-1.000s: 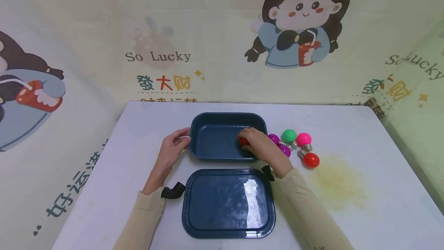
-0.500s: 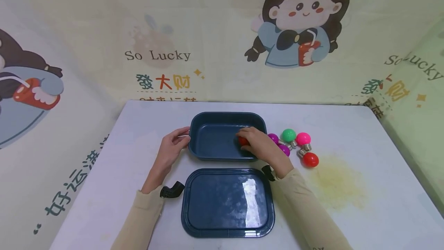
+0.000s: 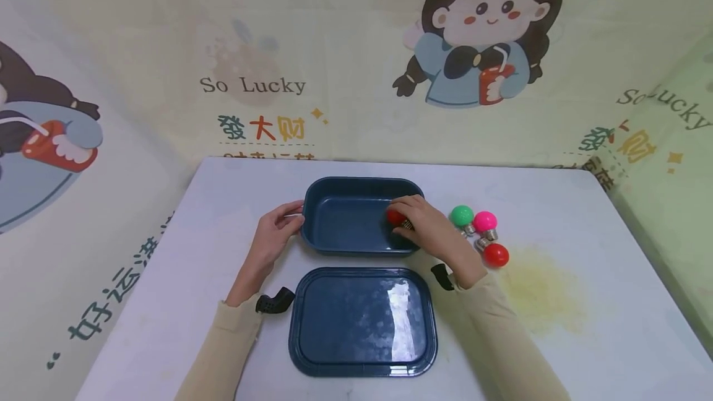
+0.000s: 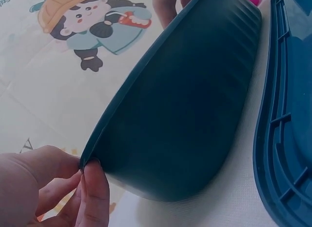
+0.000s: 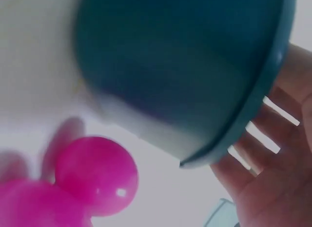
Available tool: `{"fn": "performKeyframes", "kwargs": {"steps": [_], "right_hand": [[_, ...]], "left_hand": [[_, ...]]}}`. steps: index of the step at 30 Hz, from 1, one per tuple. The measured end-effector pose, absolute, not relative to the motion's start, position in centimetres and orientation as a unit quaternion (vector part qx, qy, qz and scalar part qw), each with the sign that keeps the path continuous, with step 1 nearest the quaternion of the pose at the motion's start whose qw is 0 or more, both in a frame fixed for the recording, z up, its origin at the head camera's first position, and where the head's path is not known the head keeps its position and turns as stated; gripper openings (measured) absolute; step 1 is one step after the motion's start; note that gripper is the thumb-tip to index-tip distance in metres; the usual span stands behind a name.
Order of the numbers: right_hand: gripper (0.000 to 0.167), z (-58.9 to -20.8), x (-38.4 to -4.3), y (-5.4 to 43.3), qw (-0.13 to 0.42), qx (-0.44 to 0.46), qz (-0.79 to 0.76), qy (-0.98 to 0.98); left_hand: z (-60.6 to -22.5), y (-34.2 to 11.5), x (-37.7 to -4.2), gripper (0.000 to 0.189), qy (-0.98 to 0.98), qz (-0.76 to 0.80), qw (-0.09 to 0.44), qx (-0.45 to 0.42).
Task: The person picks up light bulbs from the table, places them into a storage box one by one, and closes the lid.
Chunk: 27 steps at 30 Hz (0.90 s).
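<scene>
A dark blue box (image 3: 356, 246) stands in the middle of the table. At its left end, my left hand (image 3: 274, 234) pinches the rim between thumb and fingers; the left wrist view shows that hand (image 4: 63, 188) close up. My right hand (image 3: 431, 224) reaches over the box's right end, holding a red light bulb (image 3: 396, 216) by its metal base inside the box. In the right wrist view, the box's outer wall (image 5: 180, 56) hides the red bulb and the fingertips of the right hand (image 5: 278, 183).
Right of the box lie a green bulb (image 3: 462, 216), a pink bulb (image 3: 485, 221) and another red bulb (image 3: 496, 255). Round magenta-looking bulbs (image 5: 96, 175) show beside the box in the right wrist view. A flat dark blue lid (image 3: 345, 327) lies in front of the box.
My right hand has shifted right and slightly away from me with the red bulb, whose metal base now shows. It now covers the purple bulbs in the head view. The left hand stays at the rim.
</scene>
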State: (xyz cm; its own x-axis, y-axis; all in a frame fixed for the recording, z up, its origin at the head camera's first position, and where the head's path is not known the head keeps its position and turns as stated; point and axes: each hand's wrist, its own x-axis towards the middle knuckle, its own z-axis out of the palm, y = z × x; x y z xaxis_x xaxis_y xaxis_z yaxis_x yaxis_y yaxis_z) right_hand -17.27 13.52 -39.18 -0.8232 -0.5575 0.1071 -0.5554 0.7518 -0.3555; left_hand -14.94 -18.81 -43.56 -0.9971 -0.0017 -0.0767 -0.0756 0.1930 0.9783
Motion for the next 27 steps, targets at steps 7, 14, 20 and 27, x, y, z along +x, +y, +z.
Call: {"fn": "performKeyframes", "kwargs": {"steps": [7, 14, 20, 27], "right_hand": [[0.054, -39.0, -16.7, 14.8, -0.004, -0.289, -0.203, 0.936], [0.053, -38.5, -16.3, 16.2, -0.028, -0.272, -0.191, 0.943], [0.046, -38.6, -15.9, 17.3, -0.038, -0.28, -0.195, 0.939], [0.042, -38.7, -15.5, 19.0, -0.048, -0.267, -0.201, 0.941]], "left_hand": [[-43.5, -19.0, -14.7, 0.041, 0.769, 0.637, 0.032, -0.028], [-43.6, -19.0, -14.9, 0.042, 0.765, 0.644, 0.028, -0.019], [-43.8, -19.1, -14.9, 0.042, 0.759, 0.65, 0.031, -0.024], [-43.7, -18.9, -14.8, 0.044, 0.759, 0.65, 0.031, -0.02]]}}
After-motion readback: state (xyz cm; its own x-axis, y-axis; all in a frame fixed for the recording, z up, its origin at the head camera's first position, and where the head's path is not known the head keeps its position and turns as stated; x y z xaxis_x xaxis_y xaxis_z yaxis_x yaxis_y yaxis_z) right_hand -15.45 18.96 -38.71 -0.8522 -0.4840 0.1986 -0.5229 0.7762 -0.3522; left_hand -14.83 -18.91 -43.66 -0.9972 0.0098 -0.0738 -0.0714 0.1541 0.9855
